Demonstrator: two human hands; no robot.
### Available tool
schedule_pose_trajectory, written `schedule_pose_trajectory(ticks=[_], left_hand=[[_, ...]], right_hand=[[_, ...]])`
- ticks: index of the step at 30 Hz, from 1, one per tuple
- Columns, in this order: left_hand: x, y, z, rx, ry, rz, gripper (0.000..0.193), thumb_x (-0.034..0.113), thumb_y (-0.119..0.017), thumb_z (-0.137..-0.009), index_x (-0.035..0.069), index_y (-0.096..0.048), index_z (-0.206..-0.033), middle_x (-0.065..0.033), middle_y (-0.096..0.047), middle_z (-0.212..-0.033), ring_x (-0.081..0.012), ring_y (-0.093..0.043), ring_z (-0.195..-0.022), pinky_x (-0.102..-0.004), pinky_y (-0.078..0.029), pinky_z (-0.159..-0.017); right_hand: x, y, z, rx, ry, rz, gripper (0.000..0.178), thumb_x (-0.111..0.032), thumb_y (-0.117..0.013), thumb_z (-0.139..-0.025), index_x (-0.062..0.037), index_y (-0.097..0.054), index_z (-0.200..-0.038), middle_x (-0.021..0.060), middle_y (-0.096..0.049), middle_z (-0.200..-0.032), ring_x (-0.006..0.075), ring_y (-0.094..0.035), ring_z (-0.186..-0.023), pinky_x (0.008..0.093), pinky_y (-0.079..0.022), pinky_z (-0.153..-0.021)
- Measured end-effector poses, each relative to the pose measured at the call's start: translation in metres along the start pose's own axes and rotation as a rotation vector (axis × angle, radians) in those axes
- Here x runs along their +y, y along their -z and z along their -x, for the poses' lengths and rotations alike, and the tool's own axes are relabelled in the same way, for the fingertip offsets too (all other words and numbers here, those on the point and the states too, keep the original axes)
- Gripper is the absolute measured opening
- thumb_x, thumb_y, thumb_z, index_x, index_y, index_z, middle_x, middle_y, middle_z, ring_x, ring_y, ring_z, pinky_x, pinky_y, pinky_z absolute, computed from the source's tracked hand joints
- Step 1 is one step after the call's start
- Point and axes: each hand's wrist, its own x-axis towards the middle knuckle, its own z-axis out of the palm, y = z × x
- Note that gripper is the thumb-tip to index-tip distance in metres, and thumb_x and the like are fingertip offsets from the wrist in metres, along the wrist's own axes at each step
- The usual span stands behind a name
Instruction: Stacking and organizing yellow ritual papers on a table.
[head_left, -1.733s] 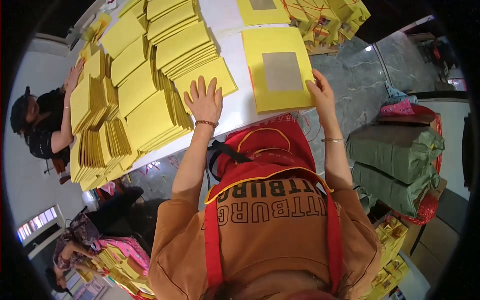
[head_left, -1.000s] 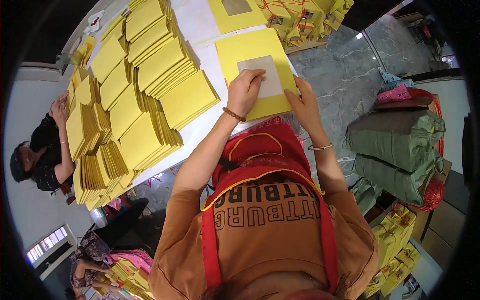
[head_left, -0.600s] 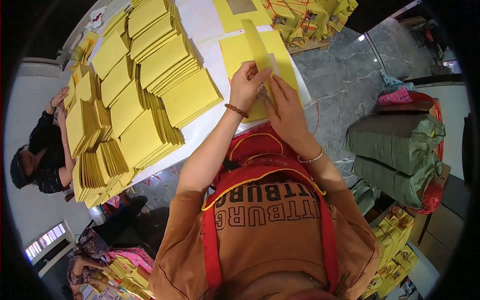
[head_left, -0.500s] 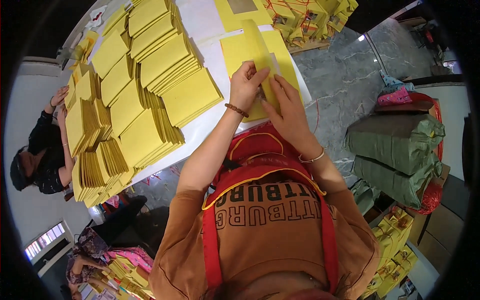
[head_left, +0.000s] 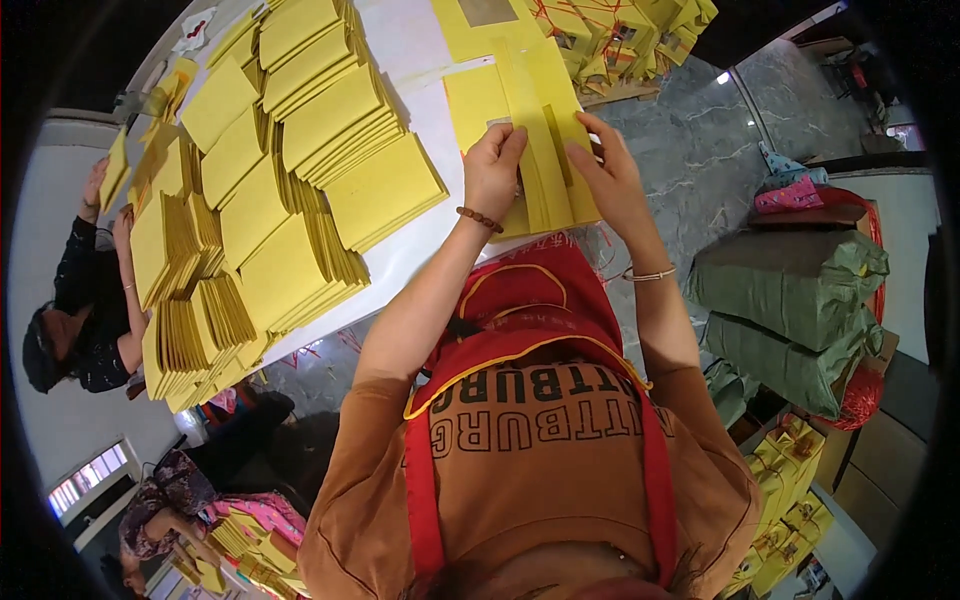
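the right grip (head_left: 612, 175) has swung from beside the left grip (head_left: 494, 170) out to the right edge of the yellow paper sheet (head_left: 540, 195), and the strip that stood up between them now lies lower, with creased panels spread rightward. that suggests the folding is only partly done. the left grip stays closed, apparently pinching the sheet's middle; the right is loosely curved, thumb apart from fingers, at the edge. the sheet rests on the white counter (head_left: 415, 60), right of the stacked yellow folded papers (head_left: 285, 255).
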Motion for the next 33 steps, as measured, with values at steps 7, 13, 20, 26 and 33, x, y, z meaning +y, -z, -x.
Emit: schedule_pose_trajectory(ticks=[7, 13, 20, 26, 33], left_hand=[[-0.002, -0.001, 0.0, 0.025, -0.051, -0.048, 0.02, 0.017, -0.053, -0.088, -0.002, -0.058, -0.089, -0.0018, -0.058, -0.073, -0.0072, -0.05, -0.066, -0.0222, -0.042, -0.059], [-0.003, -0.001, -0.001, 0.042, -0.054, -0.041, 0.019, 0.017, -0.054, -0.088, -0.002, -0.058, -0.088, -0.0019, -0.057, -0.072, -0.007, -0.048, -0.065, -0.0223, -0.041, -0.059], [0.006, -0.008, 0.009, -0.016, -0.117, -0.188, 0.022, 0.02, -0.053, -0.088, -0.001, -0.06, -0.09, -0.0061, -0.061, -0.074, -0.0075, -0.055, -0.071, -0.0227, -0.044, -0.064], [0.013, 0.016, 0.01, -0.063, -0.095, 0.104, 0.02, 0.012, -0.048, -0.089, 0.0, -0.059, -0.101, -0.0054, -0.063, -0.088, -0.0121, -0.059, -0.079, -0.0234, -0.047, -0.069], [-0.016, 0.07, 0.031, 0.253, -0.125, -0.083, 0.029, 0.008, -0.05, -0.087, -0.001, -0.052, -0.115, -0.0081, -0.061, -0.1, -0.0148, -0.058, -0.084, -0.0251, -0.046, -0.076]], right_hand=[[0.003, 0.003, 0.001, 0.045, 0.107, 0.067, 0.04, -0.02, -0.057, -0.084, -0.0017, -0.047, -0.118, 0.0158, -0.046, -0.119, 0.027, -0.046, -0.111, 0.0313, -0.037, -0.092], [-0.002, 0.007, 0.001, 0.094, 0.138, 0.129, 0.039, -0.019, -0.054, -0.087, -0.0002, -0.045, -0.12, 0.0159, -0.044, -0.124, 0.0243, -0.044, -0.115, 0.0302, -0.035, -0.094], [-0.006, -0.004, -0.003, -0.038, -0.328, -0.748, 0.049, -0.017, -0.053, -0.088, -0.0007, -0.035, -0.13, 0.01, -0.043, -0.124, 0.0173, -0.044, -0.112, 0.0271, -0.037, -0.092], [0.013, -0.002, -0.007, 0.003, -0.103, -0.19, 0.055, -0.016, -0.059, -0.083, -0.0009, -0.036, -0.13, 0.0125, -0.043, -0.126, 0.0212, -0.043, -0.114, 0.0285, -0.036, -0.093], [0.033, 0.012, -0.013, -0.156, -0.241, -0.041, 0.052, -0.012, -0.061, -0.08, -0.0024, -0.043, -0.127, 0.0135, -0.042, -0.131, 0.0234, -0.04, -0.119, 0.0318, -0.033, -0.097]])
